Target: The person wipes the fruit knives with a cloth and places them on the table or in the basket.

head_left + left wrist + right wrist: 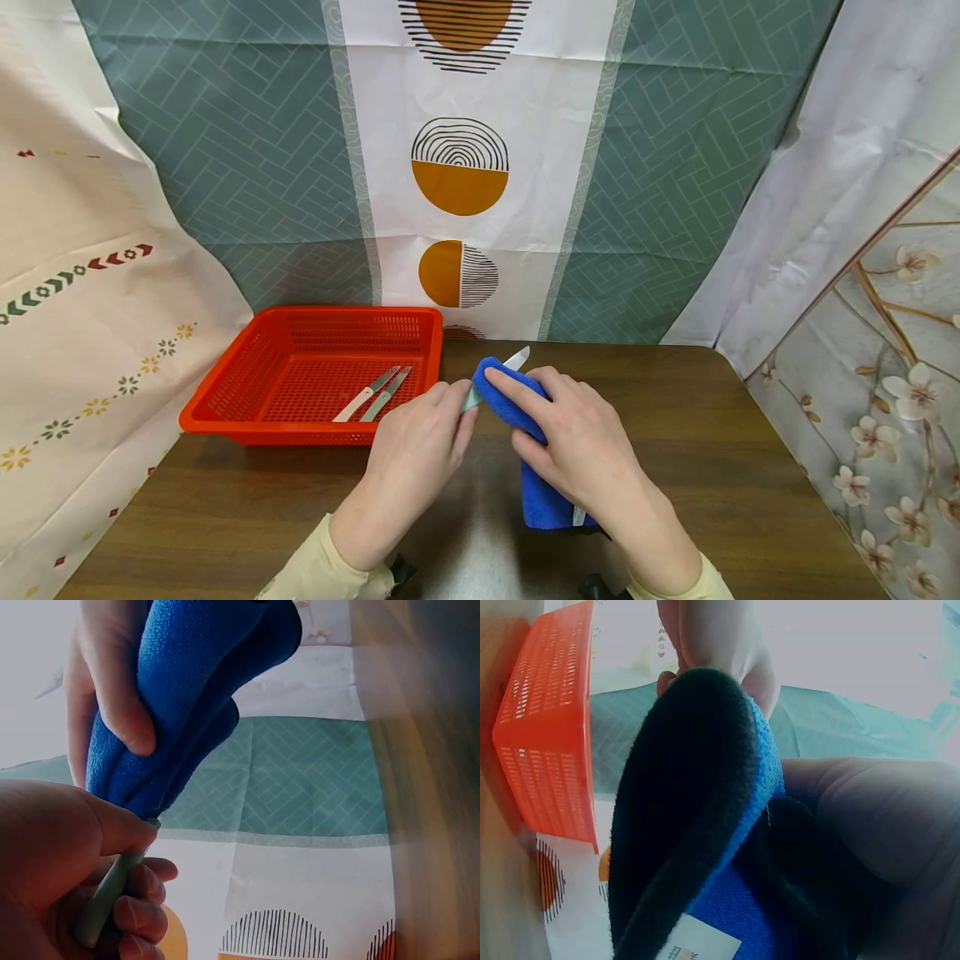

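My left hand [423,437] grips a small knife by its pale green handle [112,892], the fingers curled round it. The knife blade [519,357] points up and to the right, its tip showing past a folded blue cloth [517,410]. With my right hand [581,433] I pinch the cloth round the blade, the index finger lying along its top. Part of the blade is hidden under the cloth. The cloth's lower end hangs below my right hand, with a white label [697,941] on it.
To the left stands a red plastic basket [311,427] with a cream-handled knife [360,400] and a green-handled knife [386,396] lying in it. Everything is over a brown wooden table [697,467]. Patterned fabric [660,167] hangs behind the table and along its sides.
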The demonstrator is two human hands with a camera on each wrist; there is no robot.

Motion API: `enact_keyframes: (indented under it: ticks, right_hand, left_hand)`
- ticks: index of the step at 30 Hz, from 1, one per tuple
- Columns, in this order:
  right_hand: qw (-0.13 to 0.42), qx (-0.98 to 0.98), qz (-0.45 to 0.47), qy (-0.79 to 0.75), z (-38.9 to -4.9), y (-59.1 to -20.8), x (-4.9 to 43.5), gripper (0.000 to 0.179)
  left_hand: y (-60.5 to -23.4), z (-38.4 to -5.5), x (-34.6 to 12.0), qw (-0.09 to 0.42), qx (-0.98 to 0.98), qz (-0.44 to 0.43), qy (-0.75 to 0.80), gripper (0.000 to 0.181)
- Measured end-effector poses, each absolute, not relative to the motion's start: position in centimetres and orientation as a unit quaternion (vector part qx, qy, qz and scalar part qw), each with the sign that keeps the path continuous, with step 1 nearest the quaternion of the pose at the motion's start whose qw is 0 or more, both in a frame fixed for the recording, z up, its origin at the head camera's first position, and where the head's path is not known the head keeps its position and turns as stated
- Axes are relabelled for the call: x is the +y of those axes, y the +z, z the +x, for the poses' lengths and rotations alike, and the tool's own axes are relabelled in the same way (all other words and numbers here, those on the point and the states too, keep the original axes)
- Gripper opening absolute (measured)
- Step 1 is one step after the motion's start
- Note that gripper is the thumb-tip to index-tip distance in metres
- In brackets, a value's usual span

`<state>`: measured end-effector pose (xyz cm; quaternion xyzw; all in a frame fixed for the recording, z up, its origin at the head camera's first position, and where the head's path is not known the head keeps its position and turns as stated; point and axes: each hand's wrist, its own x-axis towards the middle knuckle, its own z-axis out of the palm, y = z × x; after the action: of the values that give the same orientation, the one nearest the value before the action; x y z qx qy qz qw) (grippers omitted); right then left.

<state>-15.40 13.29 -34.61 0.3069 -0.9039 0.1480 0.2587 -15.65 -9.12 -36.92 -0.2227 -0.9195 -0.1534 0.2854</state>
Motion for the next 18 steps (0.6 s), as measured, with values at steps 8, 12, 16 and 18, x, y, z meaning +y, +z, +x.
enact_keyframes:
  ticks: [8,12,16,18]
  right_hand:
    - [0.257,-0.907,0.299,0.15,-15.7,-34.6,13.6,0.067]
    - [0.256,-0.909,0.291,0.15,-15.9,-34.5,13.9,0.069]
    - [0.254,-0.912,0.282,0.155,-16.2,-34.4,14.3,0.071]
    - [0.254,-0.912,0.279,0.159,-16.3,-34.4,14.6,0.072]
  left_hand:
    - [-37.0,-15.6,-9.0,0.292,-0.915,-0.229,-0.158,0.021]
    - [-37.0,-15.6,-9.0,0.299,-0.913,-0.23,-0.157,0.022]
    - [-37.0,-15.6,-9.0,0.306,-0.91,-0.232,-0.154,0.023]
    - [-37.0,-15.6,-8.9,0.305,-0.911,-0.232,-0.153,0.024]
